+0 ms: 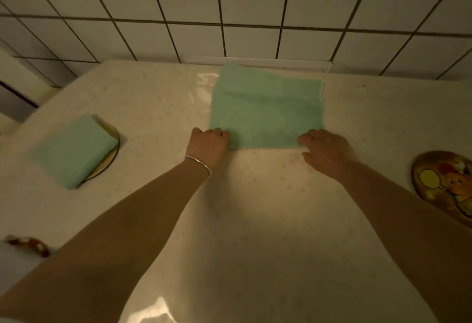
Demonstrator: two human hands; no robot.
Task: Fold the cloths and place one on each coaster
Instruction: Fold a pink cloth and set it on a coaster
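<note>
Head view puts the green cloth [267,108] at twelve o'clock on the tabletop [255,220], lying flat and partly folded; my left hand [208,145] pinches its near corner at eleven o'clock with fingers curled on the hem; my right hand [325,150] rests at one o'clock, fingers loosely spread on the near edge, grip unclear. To fold well, I judge both corners should rise together and meet the far edge squarely. At nine o'clock a folded cloth [74,150] already covers one coaster [112,149]; at three o'clock the painted coaster [445,184] sits bare.
</note>
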